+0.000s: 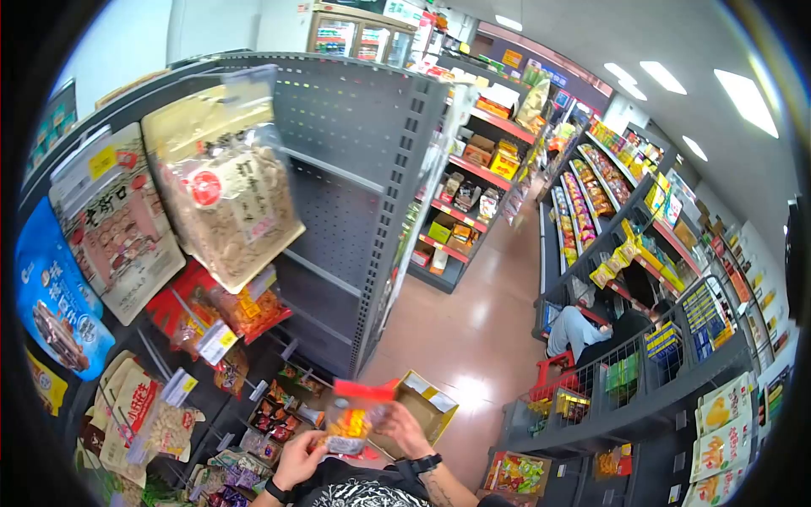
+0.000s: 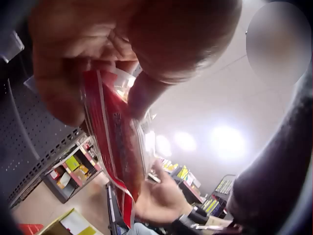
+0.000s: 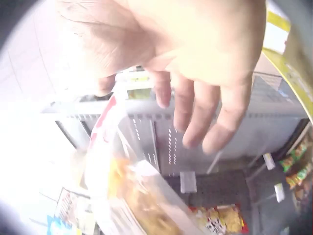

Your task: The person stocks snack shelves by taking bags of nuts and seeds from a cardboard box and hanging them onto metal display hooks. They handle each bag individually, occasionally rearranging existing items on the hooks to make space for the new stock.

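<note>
A clear snack bag (image 1: 348, 422) with a red top band and orange-yellow pieces inside is held in front of the body. My left hand (image 1: 300, 460) pinches its left edge; the left wrist view shows thumb and fingers on the red-banded bag (image 2: 117, 132). At the bag's right side is my right hand (image 1: 407, 431). In the right wrist view, that hand's fingers are loosely extended and spread, with the bag's upper corner near the thumb. Below the hands sits an open yellow-edged cardboard box (image 1: 435, 411).
Hanging bags, including a large peanut-coloured pouch (image 1: 232, 186) and a blue pouch (image 1: 59, 291), fill the left rack. A grey perforated shelf unit (image 1: 329, 127) stands beside them. Across the aisle, a person (image 1: 596, 334) sits low near a red basket (image 1: 553, 372).
</note>
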`<state>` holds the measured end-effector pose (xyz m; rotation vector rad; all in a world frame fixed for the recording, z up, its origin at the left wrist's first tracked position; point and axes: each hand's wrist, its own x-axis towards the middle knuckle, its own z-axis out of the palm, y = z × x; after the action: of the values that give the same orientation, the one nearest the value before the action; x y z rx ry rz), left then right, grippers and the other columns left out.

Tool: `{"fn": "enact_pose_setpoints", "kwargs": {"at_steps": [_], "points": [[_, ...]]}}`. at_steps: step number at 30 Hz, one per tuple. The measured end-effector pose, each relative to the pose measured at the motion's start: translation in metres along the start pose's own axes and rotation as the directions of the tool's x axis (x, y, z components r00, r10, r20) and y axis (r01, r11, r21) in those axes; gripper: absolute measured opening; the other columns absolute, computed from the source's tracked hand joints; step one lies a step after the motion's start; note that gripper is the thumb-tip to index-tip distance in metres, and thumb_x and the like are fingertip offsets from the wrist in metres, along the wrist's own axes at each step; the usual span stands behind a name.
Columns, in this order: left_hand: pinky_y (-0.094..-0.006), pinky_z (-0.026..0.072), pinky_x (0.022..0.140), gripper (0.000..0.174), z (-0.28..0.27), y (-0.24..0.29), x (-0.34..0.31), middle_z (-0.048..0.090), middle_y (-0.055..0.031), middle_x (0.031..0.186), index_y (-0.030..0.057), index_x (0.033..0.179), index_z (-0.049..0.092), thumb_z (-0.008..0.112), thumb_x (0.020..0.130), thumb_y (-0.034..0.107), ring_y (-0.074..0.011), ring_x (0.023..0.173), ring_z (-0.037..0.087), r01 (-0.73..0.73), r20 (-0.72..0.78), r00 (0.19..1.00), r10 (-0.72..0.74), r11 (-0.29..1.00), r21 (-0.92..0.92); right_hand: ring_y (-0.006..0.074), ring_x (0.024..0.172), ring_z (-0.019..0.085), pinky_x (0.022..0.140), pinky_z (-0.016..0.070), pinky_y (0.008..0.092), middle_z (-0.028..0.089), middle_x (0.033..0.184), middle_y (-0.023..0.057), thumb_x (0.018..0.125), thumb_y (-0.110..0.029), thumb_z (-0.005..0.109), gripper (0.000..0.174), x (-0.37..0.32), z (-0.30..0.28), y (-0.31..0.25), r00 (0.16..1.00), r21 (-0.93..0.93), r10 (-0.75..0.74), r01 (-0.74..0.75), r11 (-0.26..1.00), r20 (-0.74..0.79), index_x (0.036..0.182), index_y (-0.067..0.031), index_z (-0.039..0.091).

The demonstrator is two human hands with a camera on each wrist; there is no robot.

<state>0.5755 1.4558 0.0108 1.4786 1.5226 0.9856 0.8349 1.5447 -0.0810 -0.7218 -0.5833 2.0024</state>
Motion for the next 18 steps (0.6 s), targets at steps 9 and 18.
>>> {"fn": "enact_pose_setpoints", "kwargs": {"at_steps": [9,18], "points": [[-0.0364,0.0468,0.083,0.030,0.120,-0.013,0.022,0.060,-0.0155,0.107,0.0040,0.108,0.059,0.061,0.085,0.023,-0.0306,0.095,0.059,-0.172,0.205,0.968,0.143,0.977,0.128,0.0040,0.070,0.054,0.064,0.0446,0.0216,0.063,0.077,-0.0042,0.083,-0.014,0.068,0.019,-0.083,-0.039,-0.105,0.967,-0.832,-0.186,-0.045,0.554,-0.177,0.095,0.0003,0.067],[-0.0382,0.0449,0.088,0.030,0.163,0.007,-0.017,0.059,-0.0148,0.105,0.0048,0.109,0.057,0.058,0.085,0.022,-0.0319,0.101,0.056,-0.039,0.368,0.929,-0.039,0.979,0.202,0.0089,0.075,0.059,0.066,0.0473,0.0222,0.064,0.085,0.0016,0.086,-0.009,0.064,0.017,-0.067,-0.178,-0.042,0.856,-0.562,-0.249,-0.058,0.825,-0.453,0.099,0.0014,0.063]]}}
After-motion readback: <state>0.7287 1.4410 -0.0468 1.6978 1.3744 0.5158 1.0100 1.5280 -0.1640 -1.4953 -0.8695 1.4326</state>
